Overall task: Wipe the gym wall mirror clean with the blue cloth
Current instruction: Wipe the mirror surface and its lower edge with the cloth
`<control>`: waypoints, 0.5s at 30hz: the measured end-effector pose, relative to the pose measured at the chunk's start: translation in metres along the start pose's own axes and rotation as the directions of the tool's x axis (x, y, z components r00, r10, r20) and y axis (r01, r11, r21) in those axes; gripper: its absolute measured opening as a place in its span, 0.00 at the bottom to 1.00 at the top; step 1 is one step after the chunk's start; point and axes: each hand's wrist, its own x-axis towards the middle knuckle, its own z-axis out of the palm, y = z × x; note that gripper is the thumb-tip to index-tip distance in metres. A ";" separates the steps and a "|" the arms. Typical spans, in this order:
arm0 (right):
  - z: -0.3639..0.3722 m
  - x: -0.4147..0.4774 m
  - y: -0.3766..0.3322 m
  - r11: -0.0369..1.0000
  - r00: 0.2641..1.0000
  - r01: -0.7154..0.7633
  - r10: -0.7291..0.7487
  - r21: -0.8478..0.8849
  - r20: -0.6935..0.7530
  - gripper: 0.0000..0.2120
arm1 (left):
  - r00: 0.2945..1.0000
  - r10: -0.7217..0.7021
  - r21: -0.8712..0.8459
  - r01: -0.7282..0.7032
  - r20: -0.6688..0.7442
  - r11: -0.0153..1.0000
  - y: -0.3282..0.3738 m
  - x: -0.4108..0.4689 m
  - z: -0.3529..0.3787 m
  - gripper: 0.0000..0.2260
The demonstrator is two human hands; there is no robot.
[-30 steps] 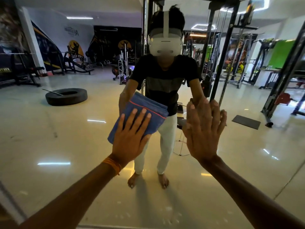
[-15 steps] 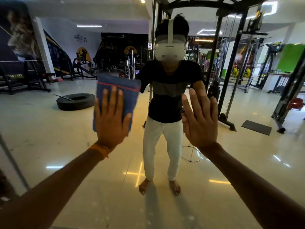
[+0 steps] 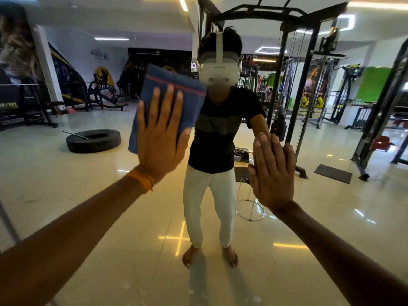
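Your left hand [image 3: 162, 138] lies flat on the blue cloth [image 3: 170, 85], fingers straight and spread, and presses it against the mirror [image 3: 88, 195]. No finger is curled round it. The cloth sits high on the glass, just left of your reflection's head and well above the bottom edge. Your right hand [image 3: 273, 171] is flat too, fingers together, and holds nothing. It seems to rest palm-first on bare glass lower down, probably as a brace.

Treat the cloth as a soft, light, limp thing. It is folded into a thick pad with a red stripe [image 3: 176, 85] running near its top edge. Only your pressure pins it, so if you ease off it will likely slide down the smooth glass or fall open.

Your palm covers the lower half, and the heel of your hand hangs past the bottom edge. The striped upper part is held by fingertips alone and may drag or curl on a downward stroke. Centre your palm on the pad if you can. For a firmer hold, hook your thumb round the pad's right edge.

The mirror is hard, slick and breakable, so press evenly rather than hard. Your bare right palm will probably leave marks, so plan to wipe that patch too.
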 end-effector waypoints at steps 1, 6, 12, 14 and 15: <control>-0.003 0.002 0.000 1.000 1.000 0.001 -0.001 0.022 0.001 0.29 | 0.996 -0.082 -0.007 0.082 -0.027 0.997 0.009 0.016 -0.002 0.29; -0.028 0.007 0.036 0.995 0.995 -0.104 0.104 0.012 -0.011 0.30 | 0.894 0.424 0.009 -0.429 0.144 0.903 0.049 -0.046 0.018 0.27; -0.035 -0.007 0.076 1.000 0.998 -0.004 0.006 -0.028 0.064 0.29 | 0.912 0.399 -0.009 -0.400 0.095 0.916 0.047 0.030 -0.002 0.27; -0.033 -0.006 0.076 1.000 0.999 -0.028 0.028 -0.014 0.034 0.30 | 0.964 0.260 0.012 -0.261 0.056 0.965 0.052 0.054 -0.004 0.27; -0.031 -0.007 0.075 0.999 0.999 -0.037 0.037 -0.004 0.028 0.30 | 0.959 0.280 0.033 -0.282 0.051 0.959 0.059 0.047 -0.001 0.27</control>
